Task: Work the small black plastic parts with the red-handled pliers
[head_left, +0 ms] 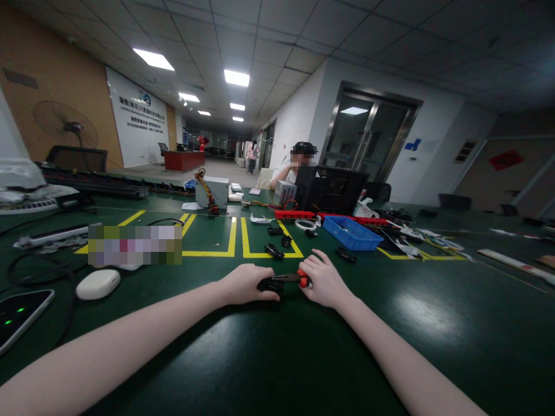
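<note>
My left hand (249, 284) is closed around a small black part (271, 285) just above the green table. What kind of part it is, I cannot make out. My right hand (323, 280) grips needle-nose pliers (288, 278) by their red handles. The jaws point left and reach the black part; whether they clamp it is too small to tell. Beyond my hands, several similar black pieces (274, 251) lie in and around a yellow-taped square. Another black piece (346, 255) rests to the right, in front of a blue tray (353, 232).
Across the green table (269, 358) stand a metal power supply box (212, 192) with bundled wires and a black computer case (333, 189). A person (288, 170) sits behind them. Cables, a white rounded case (98, 284) and a phone-like device (23, 315) lie at left. Loose wires clutter the right.
</note>
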A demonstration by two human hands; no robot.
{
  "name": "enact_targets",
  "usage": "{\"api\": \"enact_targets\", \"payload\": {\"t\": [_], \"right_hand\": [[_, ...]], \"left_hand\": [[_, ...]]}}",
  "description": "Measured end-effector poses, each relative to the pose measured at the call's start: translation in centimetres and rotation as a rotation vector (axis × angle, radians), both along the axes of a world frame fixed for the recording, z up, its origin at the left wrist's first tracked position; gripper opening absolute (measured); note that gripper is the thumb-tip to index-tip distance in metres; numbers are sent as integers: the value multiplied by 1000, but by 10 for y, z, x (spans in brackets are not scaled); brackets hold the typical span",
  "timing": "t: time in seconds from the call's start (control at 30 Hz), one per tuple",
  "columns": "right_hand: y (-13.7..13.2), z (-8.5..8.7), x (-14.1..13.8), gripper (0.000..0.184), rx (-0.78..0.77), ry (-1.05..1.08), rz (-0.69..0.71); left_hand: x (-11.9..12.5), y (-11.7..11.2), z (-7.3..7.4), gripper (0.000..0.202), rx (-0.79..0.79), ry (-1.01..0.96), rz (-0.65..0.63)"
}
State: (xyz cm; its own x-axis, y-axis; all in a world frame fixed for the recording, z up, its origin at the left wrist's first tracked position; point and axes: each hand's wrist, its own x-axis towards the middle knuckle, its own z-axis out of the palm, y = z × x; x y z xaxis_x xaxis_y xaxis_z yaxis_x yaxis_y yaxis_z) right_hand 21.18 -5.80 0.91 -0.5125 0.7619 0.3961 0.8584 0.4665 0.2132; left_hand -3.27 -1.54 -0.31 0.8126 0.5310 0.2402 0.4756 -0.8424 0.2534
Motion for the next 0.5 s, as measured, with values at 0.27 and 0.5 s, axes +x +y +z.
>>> {"api": "enact_targets", "payload": {"t": [0.27,0.5], "right_hand": [[0,-1,-1,7,-2,-11,-12],[1,-4,0,12,-94,-4,-82]], "left_hand": [[-2,0,1,38,23,-6,-46],[-3,3,0,39,26,-23,-85]]}}
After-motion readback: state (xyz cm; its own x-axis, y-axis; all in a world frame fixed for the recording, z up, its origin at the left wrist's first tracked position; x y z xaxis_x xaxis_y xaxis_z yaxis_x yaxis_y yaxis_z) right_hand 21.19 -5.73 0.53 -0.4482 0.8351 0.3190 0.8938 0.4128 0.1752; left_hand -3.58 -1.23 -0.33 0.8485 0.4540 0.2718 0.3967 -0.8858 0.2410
